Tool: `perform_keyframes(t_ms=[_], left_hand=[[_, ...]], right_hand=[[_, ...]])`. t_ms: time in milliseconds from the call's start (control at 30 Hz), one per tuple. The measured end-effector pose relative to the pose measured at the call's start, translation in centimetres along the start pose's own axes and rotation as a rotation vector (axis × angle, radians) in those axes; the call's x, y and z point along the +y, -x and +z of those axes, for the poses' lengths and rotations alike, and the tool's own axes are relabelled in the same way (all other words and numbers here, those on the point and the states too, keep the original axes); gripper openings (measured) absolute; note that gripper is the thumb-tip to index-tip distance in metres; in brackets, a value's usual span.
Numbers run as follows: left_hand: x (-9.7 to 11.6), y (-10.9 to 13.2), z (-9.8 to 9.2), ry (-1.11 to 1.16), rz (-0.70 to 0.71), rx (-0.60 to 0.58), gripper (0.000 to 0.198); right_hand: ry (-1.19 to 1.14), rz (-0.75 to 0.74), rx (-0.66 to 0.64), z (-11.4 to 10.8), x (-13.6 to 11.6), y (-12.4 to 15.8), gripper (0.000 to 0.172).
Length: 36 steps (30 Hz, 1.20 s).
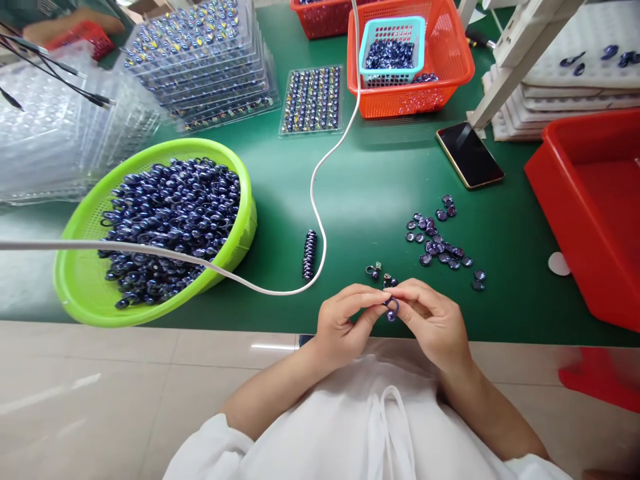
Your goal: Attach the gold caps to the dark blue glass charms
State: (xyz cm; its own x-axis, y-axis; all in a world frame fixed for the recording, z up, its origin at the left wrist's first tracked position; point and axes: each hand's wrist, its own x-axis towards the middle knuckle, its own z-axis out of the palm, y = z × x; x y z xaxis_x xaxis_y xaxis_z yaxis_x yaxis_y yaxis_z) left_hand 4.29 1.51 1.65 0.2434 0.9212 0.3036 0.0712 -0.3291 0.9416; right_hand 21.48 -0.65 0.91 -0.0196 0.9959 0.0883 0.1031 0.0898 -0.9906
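Both my hands meet at the front edge of the green table, pinching one small dark blue ring-shaped piece with a round bead (pixel 391 312) between them. My left hand (pixel 345 323) grips it from the left with thumb and forefinger. From the right, the thumb and fingers of my right hand (pixel 435 323) close on the same piece. Just beyond my fingertips lie similar small pieces with a clear stone (pixel 373 270). Several dark blue round caps (pixel 440 247) are scattered to the right. A neat row of dark blue pieces (pixel 309 255) lies to the left.
A green basket (pixel 245 180) full of dark blue pieces stands left, crossed by a white cable (pixel 260 289). Filled clear trays (pixel 210 73) are stacked behind it. An orange basket (pixel 455 60) holds a turquoise one (pixel 364 53). A phone (pixel 470 155) and red bin (pixel 570 193) are right.
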Motion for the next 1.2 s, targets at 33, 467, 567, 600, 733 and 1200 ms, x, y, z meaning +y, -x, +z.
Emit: perform_keyframes(t_ms=[33, 467, 567, 600, 733, 1200], left_hand=[[0.0, 0.0, 0.1, 0.020, -0.019, 0.011, 0.020], [0.2, -0.1, 0.8, 0.450, -0.474, 0.097, 0.009], [0.5, -0.4, 0.6, 0.530, -0.539, 0.085, 0.015], [0.5, -0.5, 0.6, 0.536, -0.548, 0.082, 0.017], [0.3, -0.5, 0.5, 0.514, -0.577, 0.078, 0.023], [1.7, -1.1, -0.3, -0.140, -0.203, -0.121, 0.010]], right_hand=[[0.045, -0.033, 0.008, -0.1, 0.0, -0.1, 0.015], [0.385, -0.339, -0.026, -1.2, -0.7, -0.4, 0.030], [0.423, -0.432, -0.012, -1.1, -0.6, -0.3, 0.035], [0.429, -0.461, -0.011, -1.0, -0.5, -0.3, 0.037], [0.456, -0.547, 0.006, -0.9, -0.2, -0.5, 0.041], [0.686, -0.632, -0.030, -1.9, 0.3, -1.0, 0.028]])
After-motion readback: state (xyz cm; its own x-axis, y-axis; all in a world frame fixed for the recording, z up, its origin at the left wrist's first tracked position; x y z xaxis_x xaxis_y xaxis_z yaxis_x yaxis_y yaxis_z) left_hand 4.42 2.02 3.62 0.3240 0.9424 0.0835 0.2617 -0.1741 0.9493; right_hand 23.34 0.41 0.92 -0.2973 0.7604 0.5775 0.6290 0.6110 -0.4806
